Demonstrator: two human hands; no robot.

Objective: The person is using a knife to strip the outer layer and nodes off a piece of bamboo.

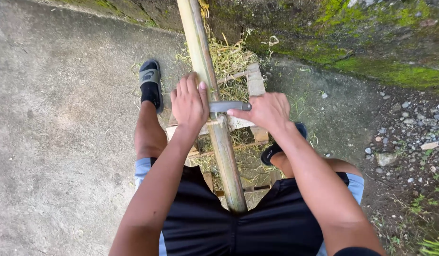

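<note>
Across a long pale-green bamboo pole (pixel 219 128), a grey blade (pixel 229 106), left hand (pixel 188 105) clasping pole, right hand (pixel 266 111) closed on blade.

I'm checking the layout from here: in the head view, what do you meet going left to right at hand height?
Concrete ground → sandalled foot → left hand → bamboo pole → metal blade → right hand → gravel.

Even, bright daylight without glare. Soft shadows lie beneath the legs. Focus is sharp centrally, with slight stretching toward the edges.
</note>
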